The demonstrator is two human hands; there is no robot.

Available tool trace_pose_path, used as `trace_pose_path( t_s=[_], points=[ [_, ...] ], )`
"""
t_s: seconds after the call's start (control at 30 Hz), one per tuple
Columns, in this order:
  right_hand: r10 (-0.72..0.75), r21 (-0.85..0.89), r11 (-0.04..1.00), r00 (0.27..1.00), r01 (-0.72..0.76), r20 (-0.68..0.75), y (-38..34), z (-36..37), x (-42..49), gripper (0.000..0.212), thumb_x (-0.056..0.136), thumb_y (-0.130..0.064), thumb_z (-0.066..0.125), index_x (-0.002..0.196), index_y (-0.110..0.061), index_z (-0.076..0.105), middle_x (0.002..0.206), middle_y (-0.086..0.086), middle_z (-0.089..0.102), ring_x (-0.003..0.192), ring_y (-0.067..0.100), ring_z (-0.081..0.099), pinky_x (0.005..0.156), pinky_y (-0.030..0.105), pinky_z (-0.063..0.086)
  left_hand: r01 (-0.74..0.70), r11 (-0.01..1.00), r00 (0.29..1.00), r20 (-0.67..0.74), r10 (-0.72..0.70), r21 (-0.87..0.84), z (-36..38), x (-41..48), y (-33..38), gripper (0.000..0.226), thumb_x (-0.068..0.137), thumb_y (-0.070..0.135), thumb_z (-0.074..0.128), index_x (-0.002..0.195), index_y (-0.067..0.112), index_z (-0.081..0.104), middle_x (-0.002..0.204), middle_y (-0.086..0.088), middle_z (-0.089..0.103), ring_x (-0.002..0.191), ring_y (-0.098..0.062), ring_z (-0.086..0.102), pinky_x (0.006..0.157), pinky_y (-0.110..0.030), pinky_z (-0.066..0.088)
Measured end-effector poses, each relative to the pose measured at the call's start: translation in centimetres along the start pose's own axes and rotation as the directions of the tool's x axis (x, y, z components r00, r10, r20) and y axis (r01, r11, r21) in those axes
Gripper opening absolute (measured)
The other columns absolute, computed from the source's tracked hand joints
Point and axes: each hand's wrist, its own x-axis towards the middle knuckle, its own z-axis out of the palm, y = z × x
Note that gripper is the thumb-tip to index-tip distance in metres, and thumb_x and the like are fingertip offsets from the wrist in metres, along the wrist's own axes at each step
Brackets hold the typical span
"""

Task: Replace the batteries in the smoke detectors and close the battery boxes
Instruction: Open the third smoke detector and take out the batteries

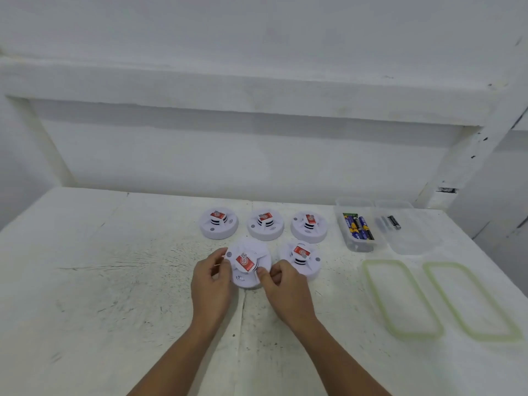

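The person's left hand and right hand pinch opposite edges of a round white plastic smoke detector with a red label, on the scuffed white table. A second detector sits just right of the right hand, and three more detectors line up beyond the hands. Farther right, a clear plastic tub holds blue batteries. A neighbouring clear tub holds one black battery.

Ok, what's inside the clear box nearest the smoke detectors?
The clear box holds a few blue-and-yellow batteries lying side by side. Whether more lie under them cannot be seen.
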Motion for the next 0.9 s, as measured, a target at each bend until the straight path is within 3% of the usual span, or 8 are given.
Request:
trace_pose_path(
  t_s=[0.07, 0.17, 0.27, 0.43, 0.57, 0.7, 0.8, 0.9],
  points=[
    [-0.002, -0.123, 0.992, 0.999, 0.006, 0.037, -1.2, 1.3, 0.9, 0.032, 0.092, -0.046, 0.051, 0.075, -0.019, 0.049, 0.069, -0.006, 0.056, 0.063, 0.009, 0.052, 0.051, 0.018, 0.034, -0.003, 0.994, 1.000, 0.028, 0.000, 0.111, -1.1, 1.7, 0.1, 0.028, 0.095, 0.011, 0.051, 0.096, 0.035, 0.065, 0.088, 0.015, 0.066, 0.084, 0.004, 0.063, 0.070, -0.024, 0.050],
    [-0.003, -0.284, 0.959, 0.998, 0.020, 0.060, -2.0, 2.6, 2.1, 0.036, 0.094, -0.045, 0.043, 0.074, -0.016, 0.047, 0.071, -0.001, 0.055, 0.066, 0.015, 0.052, 0.053, 0.025, 0.036, 0.002, 0.957, 0.997, 0.068, -0.022, 0.290, -2.0, 3.8, -0.8, 0.022, 0.093, 0.016, 0.053, 0.107, 0.019, 0.070, 0.093, -0.002, 0.067, 0.090, -0.017, 0.061, 0.071, -0.027, 0.044],
    [-0.025, -0.412, 0.910, 0.998, 0.049, 0.063, -2.6, 3.3, 2.7, 0.035, 0.096, -0.042, 0.037, 0.080, -0.013, 0.047, 0.074, 0.002, 0.056, 0.067, 0.017, 0.052, 0.057, 0.029, 0.038, -0.051, 0.935, 0.992, 0.126, 0.007, 0.350, -2.5, 4.8, -1.3, 0.016, 0.094, 0.016, 0.053, 0.090, 0.021, 0.067, 0.088, -0.005, 0.067, 0.085, -0.020, 0.059, 0.064, -0.020, 0.041],
    [0.023, -0.473, 0.881, 0.996, 0.022, 0.088, -3.0, 4.2, 3.5, 0.034, 0.094, -0.042, 0.035, 0.084, -0.013, 0.050, 0.081, 0.005, 0.062, 0.075, 0.020, 0.059, 0.065, 0.032, 0.047, -0.093, 0.903, 0.981, 0.194, 0.011, 0.420, -3.0, 6.2, -2.1, 0.016, 0.093, 0.022, 0.054, 0.093, 0.015, 0.068, 0.087, -0.004, 0.067, 0.085, -0.019, 0.062, 0.075, -0.032, 0.050],
    [0.095, -0.452, 0.892, 0.987, -0.026, 0.131, -3.0, 3.8, 4.4, 0.033, 0.091, -0.043, 0.040, 0.070, -0.017, 0.043, 0.070, 0.000, 0.053, 0.064, 0.014, 0.051, 0.052, 0.025, 0.036, -0.053, 0.907, 0.971, 0.232, -0.050, 0.419, -3.6, 7.3, -1.9, 0.020, 0.090, 0.023, 0.059, 0.107, 0.015, 0.067, 0.081, 0.002, 0.065, 0.075, -0.006, 0.059, 0.063, -0.016, 0.043],
    [0.096, -0.516, 0.856, 0.991, -0.032, 0.098, -4.3, 3.0, 5.4, 0.033, 0.088, -0.037, 0.047, 0.064, -0.018, 0.034, 0.062, -0.003, 0.043, 0.053, 0.010, 0.038, 0.046, 0.025, 0.028, 0.074, 0.923, 0.975, 0.167, -0.146, 0.378, -4.4, 9.2, -1.4, 0.026, 0.090, 0.027, 0.058, 0.113, 0.015, 0.058, 0.078, -0.001, 0.066, 0.072, -0.013, 0.063, 0.057, -0.020, 0.042],
    [-0.024, -0.545, 0.838, 1.000, 0.027, 0.013, -6.1, 2.7, 7.0, 0.025, 0.087, -0.025, 0.046, 0.068, -0.015, 0.034, 0.063, -0.002, 0.041, 0.052, 0.011, 0.035, 0.045, 0.025, 0.024, 0.156, 0.920, 0.968, 0.127, -0.214, 0.359, -4.4, 11.8, -1.1, 0.038, 0.092, 0.034, 0.054, 0.123, 0.013, 0.049, 0.090, -0.008, 0.068, 0.079, -0.025, 0.067, 0.061, -0.028, 0.046],
    [-0.070, -0.471, 0.876, 0.994, 0.103, 0.087, -8.3, 3.4, 9.3, 0.010, 0.087, -0.014, 0.046, 0.082, -0.006, 0.048, 0.075, 0.004, 0.050, 0.065, 0.017, 0.045, 0.051, 0.024, 0.031, 0.193, 0.890, 0.950, 0.148, -0.274, 0.413, -3.7, 14.6, -0.6, 0.050, 0.094, 0.036, 0.049, 0.135, 0.009, 0.043, 0.119, -0.013, 0.061, 0.101, -0.029, 0.062, 0.076, -0.030, 0.043]
  ],
)
